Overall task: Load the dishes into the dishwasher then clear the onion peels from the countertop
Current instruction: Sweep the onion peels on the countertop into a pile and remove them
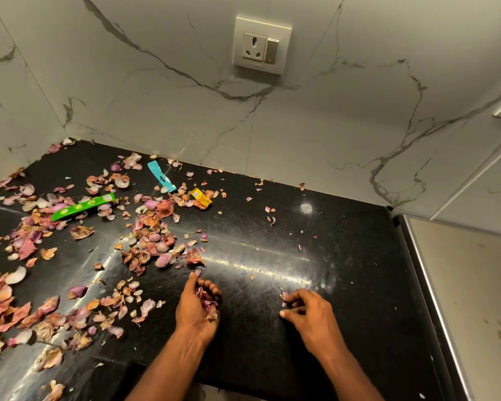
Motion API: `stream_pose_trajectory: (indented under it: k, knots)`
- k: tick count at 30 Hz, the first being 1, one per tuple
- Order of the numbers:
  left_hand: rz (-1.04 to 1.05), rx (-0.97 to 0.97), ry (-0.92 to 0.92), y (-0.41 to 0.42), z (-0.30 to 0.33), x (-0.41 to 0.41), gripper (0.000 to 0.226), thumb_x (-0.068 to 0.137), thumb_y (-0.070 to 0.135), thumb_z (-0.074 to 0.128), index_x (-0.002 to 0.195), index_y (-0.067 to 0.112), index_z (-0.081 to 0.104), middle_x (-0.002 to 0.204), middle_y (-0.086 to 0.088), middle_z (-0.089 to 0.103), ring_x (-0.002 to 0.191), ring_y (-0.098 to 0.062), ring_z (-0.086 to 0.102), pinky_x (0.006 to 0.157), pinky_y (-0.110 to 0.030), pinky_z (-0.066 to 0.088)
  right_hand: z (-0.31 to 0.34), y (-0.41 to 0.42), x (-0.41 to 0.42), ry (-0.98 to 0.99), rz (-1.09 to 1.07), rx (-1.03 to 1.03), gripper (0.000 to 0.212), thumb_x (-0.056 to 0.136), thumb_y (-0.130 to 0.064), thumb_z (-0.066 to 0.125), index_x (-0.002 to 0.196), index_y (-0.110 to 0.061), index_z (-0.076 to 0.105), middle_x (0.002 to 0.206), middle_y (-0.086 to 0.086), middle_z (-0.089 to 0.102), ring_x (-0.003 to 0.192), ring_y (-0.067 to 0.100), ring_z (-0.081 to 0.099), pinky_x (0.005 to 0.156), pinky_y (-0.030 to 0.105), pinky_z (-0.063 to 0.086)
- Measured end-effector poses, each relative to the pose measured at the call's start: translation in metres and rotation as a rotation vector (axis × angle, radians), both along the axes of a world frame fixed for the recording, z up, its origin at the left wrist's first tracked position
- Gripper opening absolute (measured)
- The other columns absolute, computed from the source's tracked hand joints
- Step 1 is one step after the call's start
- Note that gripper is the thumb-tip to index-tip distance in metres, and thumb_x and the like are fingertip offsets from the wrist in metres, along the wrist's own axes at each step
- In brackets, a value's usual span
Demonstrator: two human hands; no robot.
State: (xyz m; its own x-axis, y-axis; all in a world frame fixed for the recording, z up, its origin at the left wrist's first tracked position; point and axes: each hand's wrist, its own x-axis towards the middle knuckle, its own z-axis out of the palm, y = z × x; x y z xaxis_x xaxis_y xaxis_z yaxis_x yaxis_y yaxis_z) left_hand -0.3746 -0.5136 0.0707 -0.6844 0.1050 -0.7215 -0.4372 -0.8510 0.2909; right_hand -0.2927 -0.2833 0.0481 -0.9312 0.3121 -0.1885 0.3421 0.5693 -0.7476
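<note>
Papery onion peels [145, 244] litter glossy black countertop [315, 256].

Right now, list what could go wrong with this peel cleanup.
The left hand cups a loose heap of onion peels; tilting it could spill them back onto the countertop. The right hand pinches only small bits, so fine flakes may stay behind. The green wrapper could get swept up with the peels.
</note>
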Motion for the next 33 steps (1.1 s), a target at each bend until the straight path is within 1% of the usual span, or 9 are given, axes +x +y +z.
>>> stream_pose_trajectory:
  k: [5, 7, 9, 11, 14, 20, 24, 28, 33]
  knots:
    - [-0.031, -0.027, 0.018, -0.004, -0.004, 0.001, 0.025, 0.1, 0.03, 0.064, 0.079, 0.017, 0.061, 0.066, 0.004, 0.058, 0.053, -0.008, 0.056, 0.046, -0.02, 0.052, 0.005, -0.003, -0.015, 0.229, 0.094, 0.189, 0.02, 0.095, -0.015, 0.072, 0.106, -0.031, 0.073, 0.116, -0.018, 0.064, 0.108, -0.001, 0.063, 0.097, 0.021, 0.052]
    - [-0.047, -0.056, 0.029, -0.005, -0.008, 0.003, 0.028, 0.101, 0.032, 0.064, 0.077, 0.017, 0.061, 0.067, 0.002, 0.057, 0.055, -0.009, 0.056, 0.047, -0.021, 0.053, 0.005, -0.004, -0.012, 0.138, 0.257, 0.281, 0.044, 0.104, -0.027, 0.06, 0.147, -0.033, 0.052, 0.159, -0.019, 0.037, 0.148, 0.003, 0.033, 0.122, 0.021, 0.026]
    - [-0.061, -0.072, 0.034, -0.004, -0.009, 0.004, 0.029, 0.101, 0.033, 0.064, 0.077, 0.017, 0.062, 0.066, 0.002, 0.057, 0.055, -0.009, 0.056, 0.048, -0.021, 0.053, -0.009, -0.006, -0.009, 0.009, 0.385, 0.379, 0.063, 0.109, -0.03, 0.05, 0.163, -0.029, 0.019, 0.165, -0.017, 0.001, 0.155, 0.004, 0.0, 0.124, 0.019, -0.002]
    - [-0.063, -0.063, 0.033, -0.004, -0.008, 0.004, 0.029, 0.1, 0.032, 0.065, 0.076, 0.017, 0.061, 0.066, 0.001, 0.057, 0.054, -0.009, 0.056, 0.047, -0.021, 0.052, -0.02, -0.012, -0.003, 0.075, 0.385, 0.481, 0.064, 0.102, -0.016, 0.063, 0.159, -0.023, 0.035, 0.165, -0.009, 0.02, 0.155, 0.01, 0.02, 0.123, 0.018, 0.006]
    - [-0.067, -0.048, 0.029, -0.005, -0.006, 0.004, 0.029, 0.1, 0.032, 0.065, 0.075, 0.017, 0.06, 0.066, 0.001, 0.057, 0.053, -0.009, 0.056, 0.046, -0.021, 0.052, -0.033, -0.016, 0.002, 0.167, 0.308, 0.557, 0.057, 0.066, 0.007, 0.088, 0.118, -0.016, 0.078, 0.124, -0.001, 0.074, 0.109, 0.019, 0.073, 0.1, 0.025, 0.052]
    - [-0.056, 0.005, -0.009, -0.009, -0.006, 0.004, 0.03, 0.099, 0.03, 0.066, 0.073, 0.018, 0.057, 0.061, 0.002, 0.053, 0.047, -0.009, 0.052, 0.04, -0.02, 0.047, -0.015, -0.019, 0.005, 0.067, 0.231, 0.603, 0.043, 0.057, -0.001, 0.09, 0.073, -0.028, 0.061, 0.072, -0.012, 0.058, 0.063, 0.009, 0.06, 0.057, 0.024, 0.051]
    - [-0.004, 0.072, -0.005, -0.018, 0.009, 0.011, 0.034, 0.1, 0.031, 0.061, 0.071, 0.018, 0.051, 0.057, 0.003, 0.046, 0.041, -0.008, 0.045, 0.035, -0.018, 0.039, 0.024, -0.047, 0.009, -0.118, 0.084, -0.056, 0.031, 0.08, -0.009, 0.081, 0.082, -0.039, 0.08, 0.073, -0.011, 0.075, 0.068, 0.005, 0.07, 0.067, 0.016, 0.053]
    - [-0.01, -0.132, 0.176, -0.026, 0.033, 0.03, 0.04, 0.104, 0.037, 0.056, 0.071, 0.015, 0.052, 0.06, -0.002, 0.045, 0.045, -0.011, 0.042, 0.035, -0.02, 0.033, 0.033, -0.125, -0.008, -0.254, -0.272, -1.16, 0.043, 0.092, 0.015, 0.05, 0.07, -0.004, 0.081, 0.07, 0.019, 0.069, 0.051, 0.018, 0.065, 0.049, 0.022, 0.054]
    - [0.018, -0.678, 0.65, -0.047, 0.053, 0.055, 0.051, 0.105, 0.044, 0.055, 0.069, 0.009, 0.061, 0.063, -0.016, 0.059, 0.047, -0.024, 0.053, 0.046, -0.029, 0.045, 0.057, -0.197, -0.02, -0.412, -0.442, -1.71, 0.019, 0.073, 0.003, 0.059, 0.086, 0.011, 0.07, 0.09, 0.031, 0.072, 0.075, 0.037, 0.072, 0.08, 0.047, 0.056]
